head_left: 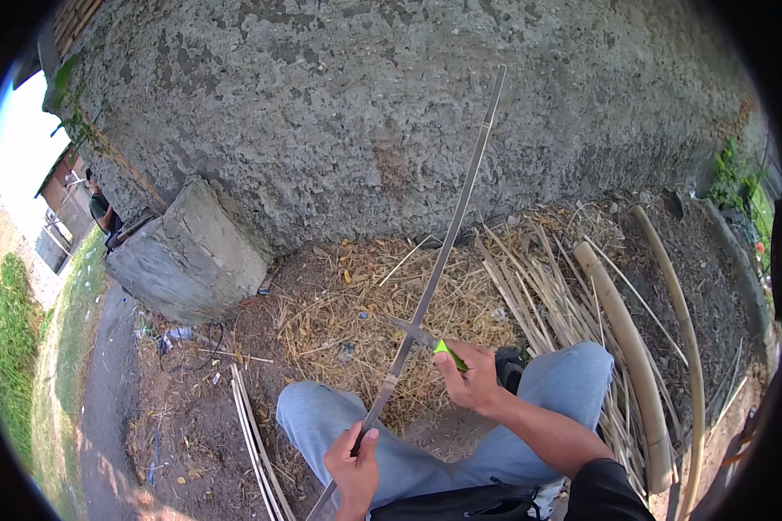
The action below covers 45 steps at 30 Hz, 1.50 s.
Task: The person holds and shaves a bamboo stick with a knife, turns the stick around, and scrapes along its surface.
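Observation:
A long, narrow bamboo strip (pixel 447 239) with visible nodes slants from the lower left up in front of the wall. My left hand (pixel 353 464) is closed round its lower part, over my bent leg. In my right hand (pixel 473 375) is a knife (pixel 443 348) with a bright green handle, the fingers wrapped round it. Its short blade points left and crosses the strip above my left hand; whether the edge bites into the strip, I cannot make out.
Several split bamboo strips (pixel 539 291) lie on the right beside a thick bamboo pole (pixel 621 347) and a curved pole (pixel 676 321). More strips (pixel 256 443) lie at lower left. Shavings (pixel 347 326) cover the ground. A concrete block (pixel 191 252) adjoins the rough wall (pixel 339 122). A person (pixel 102 213) is partly visible far left.

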Motion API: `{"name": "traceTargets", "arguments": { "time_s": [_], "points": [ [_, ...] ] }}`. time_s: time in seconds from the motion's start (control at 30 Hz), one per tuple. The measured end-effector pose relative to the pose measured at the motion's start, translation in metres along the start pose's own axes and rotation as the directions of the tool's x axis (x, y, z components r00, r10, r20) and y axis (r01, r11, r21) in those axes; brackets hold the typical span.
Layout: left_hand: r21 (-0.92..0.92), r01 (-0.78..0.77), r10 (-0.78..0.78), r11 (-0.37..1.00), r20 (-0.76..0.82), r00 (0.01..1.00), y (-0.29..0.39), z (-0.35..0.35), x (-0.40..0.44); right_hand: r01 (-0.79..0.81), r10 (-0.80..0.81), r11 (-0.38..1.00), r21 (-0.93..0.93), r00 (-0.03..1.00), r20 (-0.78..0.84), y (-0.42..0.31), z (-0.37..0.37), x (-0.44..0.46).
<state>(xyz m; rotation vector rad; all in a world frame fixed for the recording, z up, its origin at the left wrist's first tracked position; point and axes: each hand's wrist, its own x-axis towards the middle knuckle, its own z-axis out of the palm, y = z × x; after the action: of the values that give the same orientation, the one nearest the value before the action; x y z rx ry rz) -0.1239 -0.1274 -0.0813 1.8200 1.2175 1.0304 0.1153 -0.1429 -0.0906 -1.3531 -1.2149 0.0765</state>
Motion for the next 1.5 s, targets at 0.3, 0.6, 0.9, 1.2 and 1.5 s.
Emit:
{"name": "traceTargets", "arguments": {
  "time_s": [0.3, 0.6, 0.9, 1.2, 1.5],
  "points": [
    [-0.026, 0.163, -0.157, 0.986, 0.163, 0.974, -0.003, 0.003, 0.001, 0.185, -0.177, 0.969, -0.161, 0.982, 0.058, -0.003, 0.002, -0.003],
    [-0.095, 0.223, -0.185, 0.97, 0.302, 0.935, -0.002, 0.0, 0.003, 0.321, -0.275, 0.905, -0.281, 0.942, 0.19, -0.01, 0.008, -0.006],
    [-0.029, 0.242, -0.223, 0.97, 0.3, 0.928, -0.017, -0.005, -0.007, 0.208, -0.242, 0.867, -0.452, 0.97, -0.018, 0.02, 0.006, 0.029],
    [0.187, 0.217, -0.26, 0.958, 0.256, 0.931, -0.044, -0.042, -0.054, 0.056, -0.152, 0.875, -0.481, 0.975, -0.162, 0.037, -0.011, 0.058],
    [0.167, 0.217, -0.26, 0.962, 0.316, 0.912, -0.042, -0.074, -0.085, -0.038, -0.087, 0.877, -0.479, 0.968, -0.236, 0.042, -0.028, 0.064]
  ]
}}
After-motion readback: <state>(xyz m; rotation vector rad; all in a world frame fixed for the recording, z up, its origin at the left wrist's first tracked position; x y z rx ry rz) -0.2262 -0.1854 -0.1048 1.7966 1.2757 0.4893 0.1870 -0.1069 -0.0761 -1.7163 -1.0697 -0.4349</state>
